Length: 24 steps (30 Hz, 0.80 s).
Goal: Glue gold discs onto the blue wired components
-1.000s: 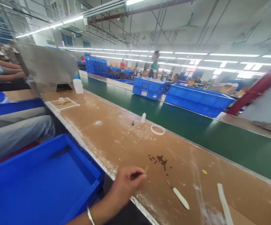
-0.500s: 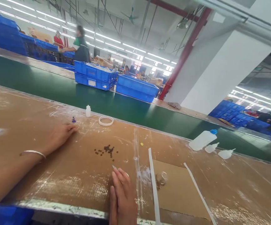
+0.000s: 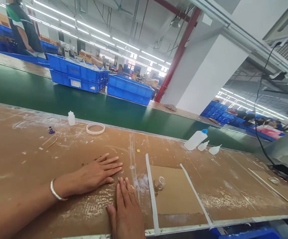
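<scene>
My left hand [image 3: 97, 172] lies flat on the brown worktable [image 3: 21, 152], palm down and fingers spread, over the spot where small dark beads lay. A silver bangle [image 3: 55, 191] circles its wrist. My right hand [image 3: 126, 209] rests flat near the front edge, fingers together and pointing away from me, its fingertips close to the left hand. Neither hand holds anything. Right of them stands a small clear glass jar [image 3: 159, 183] on a cardboard sheet [image 3: 176, 196] framed by white strips [image 3: 151, 192].
A tape ring [image 3: 95, 128], a small white bottle [image 3: 71, 118] and a tiny purple piece [image 3: 51, 130] sit at the table's far edge. Squeeze bottles [image 3: 196, 139] lie to the right. Behind runs a green conveyor [image 3: 109, 113] with blue crates [image 3: 76, 71]. A person stands far left.
The view swung right. My left hand slid from near the purple piece to lie flat over the dark beads, beside my right hand, which stayed put.
</scene>
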Available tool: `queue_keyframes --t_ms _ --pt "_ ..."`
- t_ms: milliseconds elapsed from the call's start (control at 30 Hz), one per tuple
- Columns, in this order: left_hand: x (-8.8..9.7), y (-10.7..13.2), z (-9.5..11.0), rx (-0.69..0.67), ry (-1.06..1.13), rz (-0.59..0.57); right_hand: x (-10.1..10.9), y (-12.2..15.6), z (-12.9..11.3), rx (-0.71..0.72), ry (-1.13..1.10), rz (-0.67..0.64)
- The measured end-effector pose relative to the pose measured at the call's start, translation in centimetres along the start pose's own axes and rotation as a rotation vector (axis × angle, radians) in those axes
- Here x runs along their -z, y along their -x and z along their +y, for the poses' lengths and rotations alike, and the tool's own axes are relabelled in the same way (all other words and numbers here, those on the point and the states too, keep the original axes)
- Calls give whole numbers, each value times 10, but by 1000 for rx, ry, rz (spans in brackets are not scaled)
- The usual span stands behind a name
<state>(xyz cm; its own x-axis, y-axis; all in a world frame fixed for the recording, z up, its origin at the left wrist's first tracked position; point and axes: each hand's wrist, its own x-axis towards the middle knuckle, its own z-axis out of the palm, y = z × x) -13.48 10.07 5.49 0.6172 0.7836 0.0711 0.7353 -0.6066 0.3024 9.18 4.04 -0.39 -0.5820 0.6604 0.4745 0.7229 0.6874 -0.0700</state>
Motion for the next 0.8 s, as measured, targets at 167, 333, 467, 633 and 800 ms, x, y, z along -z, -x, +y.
queue_keyframes --t_ms 167,333,467,633,800 --pt "6 41 -8 200 0 -16 -7 -1 -2 -147 -73 17" --pt "-8 84 -29 323 -22 158 22 -56 -22 -179 -288 -358" --pt "-7 79 -39 370 -21 251 8 -102 -32 -256 -469 -404" --pt "10 40 -22 199 -9 128 -52 -115 -28 -427 -888 -113" --pt "-2 40 -28 128 -61 37 -75 -133 -44 -490 -987 -167"
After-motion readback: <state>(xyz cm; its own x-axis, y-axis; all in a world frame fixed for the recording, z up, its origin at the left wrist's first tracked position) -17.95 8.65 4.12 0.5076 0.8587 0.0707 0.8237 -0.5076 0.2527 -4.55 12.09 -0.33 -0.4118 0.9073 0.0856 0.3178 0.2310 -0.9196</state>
